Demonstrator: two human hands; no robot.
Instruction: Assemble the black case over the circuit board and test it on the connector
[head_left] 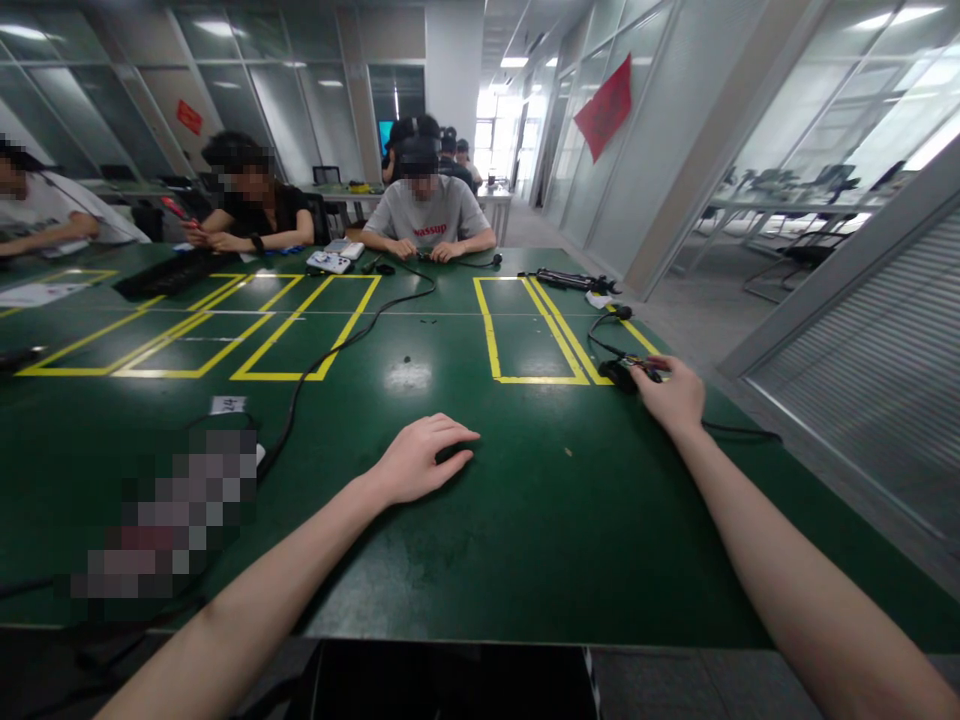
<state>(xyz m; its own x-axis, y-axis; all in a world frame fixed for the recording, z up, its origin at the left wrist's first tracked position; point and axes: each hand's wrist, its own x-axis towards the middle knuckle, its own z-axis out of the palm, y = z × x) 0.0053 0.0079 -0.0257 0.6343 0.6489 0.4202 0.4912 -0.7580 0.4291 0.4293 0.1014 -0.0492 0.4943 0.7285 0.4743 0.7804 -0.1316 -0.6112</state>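
Note:
My left hand [420,462] rests on the green table [517,540], palm down, with the thumb and fingers apart. The dark patch between them looks like shadow, and nothing shows in the grasp. Farther off to the right, my right hand [675,393] has its thumb and fingers closed around the near side of a small dark cabled bundle [619,374] with coloured bits on it. Its exact kind is too small to make out, and the fingers partly hide it. A black cable [604,340] loops from it to a round black end [623,313].
Yellow tape rectangles [491,345] mark the table. A folded black tripod [566,280] lies at the far right. A long black cable [300,390] crosses the left side, near a blurred item [187,510] and a paper label [228,404]. Across the table, people [427,215] sit handling small things.

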